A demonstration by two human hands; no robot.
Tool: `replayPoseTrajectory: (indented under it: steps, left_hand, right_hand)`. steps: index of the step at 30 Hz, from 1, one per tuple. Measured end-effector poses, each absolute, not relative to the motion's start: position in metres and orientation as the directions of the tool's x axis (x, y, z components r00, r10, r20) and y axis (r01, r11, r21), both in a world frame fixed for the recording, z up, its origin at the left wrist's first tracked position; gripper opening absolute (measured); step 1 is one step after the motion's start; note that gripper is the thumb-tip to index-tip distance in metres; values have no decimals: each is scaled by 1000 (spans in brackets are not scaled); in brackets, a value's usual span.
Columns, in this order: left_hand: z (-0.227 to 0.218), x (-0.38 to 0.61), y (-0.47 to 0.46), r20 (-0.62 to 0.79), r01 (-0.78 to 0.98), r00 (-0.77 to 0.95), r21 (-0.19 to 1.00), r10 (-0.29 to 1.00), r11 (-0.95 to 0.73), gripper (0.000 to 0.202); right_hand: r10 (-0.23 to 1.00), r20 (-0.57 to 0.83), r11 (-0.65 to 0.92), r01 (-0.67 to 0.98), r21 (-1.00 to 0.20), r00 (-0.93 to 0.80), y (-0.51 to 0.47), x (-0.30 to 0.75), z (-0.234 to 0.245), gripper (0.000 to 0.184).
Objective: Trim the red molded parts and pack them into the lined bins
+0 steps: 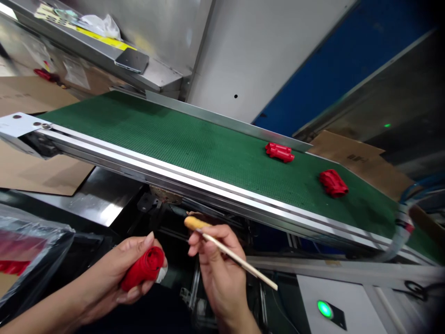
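Observation:
My left hand (118,262) is wrapped round a red, hollow, tube-shaped plastic part (148,264), its open round end facing up. Something whitish shows by the fingertips at its side. In my right hand (222,271) is a thin pale wooden stick (248,266), pinched between thumb and fingers and slanting down to the right. A yellow-brown rounded piece like a tool handle (194,223) juts out past the same fingers; whether it joins the stick, I cannot tell. Both hands are in front of the conveyor's near edge, apart from each other.
A green conveyor belt (174,139) with metal rails crosses the view, carrying two red plastic parts (280,152) (333,183). Behind it, a phone (132,60) lies on a metal shelf. A plastic-lined box (31,250) stands at left. A green light (325,309) glows at lower right.

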State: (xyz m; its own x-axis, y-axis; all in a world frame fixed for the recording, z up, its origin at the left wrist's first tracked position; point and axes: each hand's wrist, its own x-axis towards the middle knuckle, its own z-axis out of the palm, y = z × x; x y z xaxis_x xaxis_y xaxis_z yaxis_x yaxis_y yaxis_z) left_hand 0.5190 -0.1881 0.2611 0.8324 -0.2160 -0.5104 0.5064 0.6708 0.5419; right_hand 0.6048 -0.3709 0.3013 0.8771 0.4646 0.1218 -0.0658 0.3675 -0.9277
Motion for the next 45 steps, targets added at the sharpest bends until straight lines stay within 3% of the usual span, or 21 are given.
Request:
replayPoseTrajectory:
  steps: [2,4,9,15,21,23,27,32,36,41,43,45]
  left_hand:
    - [263,521,-188,-513,494,839,577,-182,650,58]
    - [264,522,-187,-520,487,839,590,-159,643,57]
    - [264,525,-186,-545,482,832,615,-106,624,57]
    - [265,528,-184,-454,391,891,734,-27,555,54]
    - [265,529,-183,-429,377,902,744,-38,552,53]
    - [265,529,-183,-434,379,900,730,-44,569,54]
    - [264,528,-185,-494,407,868,660,-43,631,54]
    - [261,528,-185,-550,450,832,600,-67,661,53]
    - [260,528,-187,-510,440,859,676,-56,591,53]
    - [266,529,-187,-473,407,880,706,-43,579,51]
    - [267,529,-187,-500,418,865,689,-29,592,52]
    - [268,528,-186,-521,427,853,672,-23,605,54]
  right_hand:
    - [443,122,386,-66,-920,888,-372,605,300,12]
    - [497,155,299,-1,-954,854,-375,605,302,14]
    - [581,278,40,315,-948,765,-378,600,312,14]
    - [584,310,-1,382,-924,751,-376,602,313,15]
    - [593,303,-24,392,-920,746,-373,605,314,14]
    - [603,243,2,303,-953,760,-372,604,311,14]
    - [668,48,151,-72,-986,742,-373,601,302,16]
    - [671,25,189,-139,-972,741,-371,604,297,20]
    - [682,-12,272,-269,-924,731,-363,604,300,25]
    - [858,-33,263,-493,-829,512,-369,598,309,42]
    - [838,2,223,-339,-914,546,-375,599,313,37]
    - [735,108,145,1,-989,669,-378,602,316,21]
